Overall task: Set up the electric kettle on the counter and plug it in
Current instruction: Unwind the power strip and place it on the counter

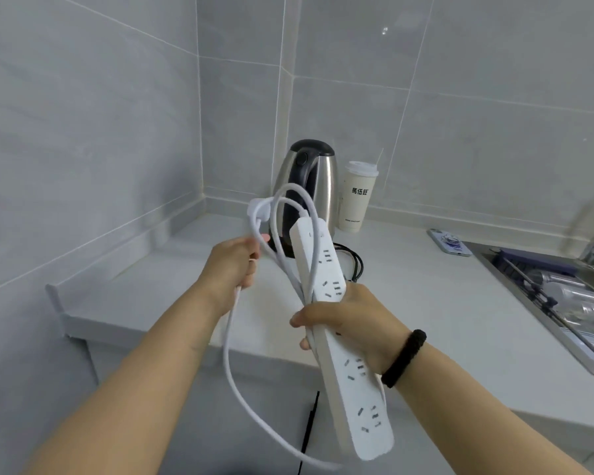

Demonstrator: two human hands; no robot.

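Right hand (348, 323) clenched on strip (336, 323); left hand (235, 269) gripped cord (230, 354). Kettle (309, 186) at 12 o'clock. Risk: looped cord snagging, toppling kettle.

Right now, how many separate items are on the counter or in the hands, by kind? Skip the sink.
Kettle: 1
Paper cup: 1
Phone: 1
Power strip, gripped by right hand, its cord in left hand: 1
Total: 4

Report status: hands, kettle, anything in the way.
Right hand grips power strip; left hand holds its white cord. Kettle upright on counter, in the corner. Paper cup beside kettle.
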